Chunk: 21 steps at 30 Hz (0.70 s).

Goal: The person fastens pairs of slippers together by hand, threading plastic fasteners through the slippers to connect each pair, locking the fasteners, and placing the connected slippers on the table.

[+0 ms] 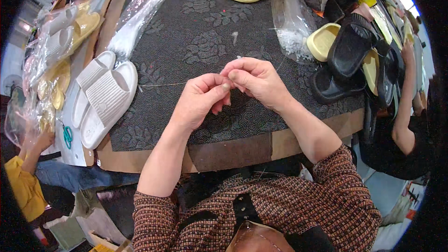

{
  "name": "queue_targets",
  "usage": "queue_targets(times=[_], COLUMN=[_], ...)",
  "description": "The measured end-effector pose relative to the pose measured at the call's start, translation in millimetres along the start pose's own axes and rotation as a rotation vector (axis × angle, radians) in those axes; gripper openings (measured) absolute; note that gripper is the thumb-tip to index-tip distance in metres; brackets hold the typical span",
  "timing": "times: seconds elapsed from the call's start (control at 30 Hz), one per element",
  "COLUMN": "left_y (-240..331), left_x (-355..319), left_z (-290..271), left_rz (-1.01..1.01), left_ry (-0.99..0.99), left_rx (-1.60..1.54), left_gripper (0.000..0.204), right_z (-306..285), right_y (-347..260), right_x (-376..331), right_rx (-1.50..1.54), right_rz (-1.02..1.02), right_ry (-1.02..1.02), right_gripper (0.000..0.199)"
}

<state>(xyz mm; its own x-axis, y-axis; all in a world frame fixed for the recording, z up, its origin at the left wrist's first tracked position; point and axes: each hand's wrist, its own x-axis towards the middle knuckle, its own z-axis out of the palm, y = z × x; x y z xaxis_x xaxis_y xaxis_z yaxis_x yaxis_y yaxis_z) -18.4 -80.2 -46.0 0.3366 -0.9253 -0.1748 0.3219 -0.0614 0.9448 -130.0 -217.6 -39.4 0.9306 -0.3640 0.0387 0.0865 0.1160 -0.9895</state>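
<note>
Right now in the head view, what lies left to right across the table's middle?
Teal-handled scissors → pair of white ribbed foam slippers → left hand → right hand → black rubber slippers.

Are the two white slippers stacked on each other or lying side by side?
Side by side. The white slippers lie flat, soles down, edges touching, on the table left of the hands.
</note>
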Motion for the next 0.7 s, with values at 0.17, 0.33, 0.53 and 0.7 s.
queue_targets(times=[0.17,0.33,0.53,0.7], left_y=[1,-2,3,4], left_x=[0,4,1,-1], left_z=[1,1,-3,-6], left_rz=[-0.019,0.017,0.116,0.216], left_ry=[0.010,0.004,0.065,0.233], left_rx=[0.096,0.142,0.230,0.352], left_gripper=[0.014,0.013,0.012,0.012], right_z=[0,-11,-30,-42], right_y=[-3,-11,-45,-53], right_x=[-5,-10,-15,-14], right_rx=[0.061,0.228,0.496,0.575], right_rz=[-0.055,-0.041,-0.237,-0.412], right_ry=[-0.020,0.038,0.056,0.108], right_gripper=[0.015,0.013,0.014,0.015])
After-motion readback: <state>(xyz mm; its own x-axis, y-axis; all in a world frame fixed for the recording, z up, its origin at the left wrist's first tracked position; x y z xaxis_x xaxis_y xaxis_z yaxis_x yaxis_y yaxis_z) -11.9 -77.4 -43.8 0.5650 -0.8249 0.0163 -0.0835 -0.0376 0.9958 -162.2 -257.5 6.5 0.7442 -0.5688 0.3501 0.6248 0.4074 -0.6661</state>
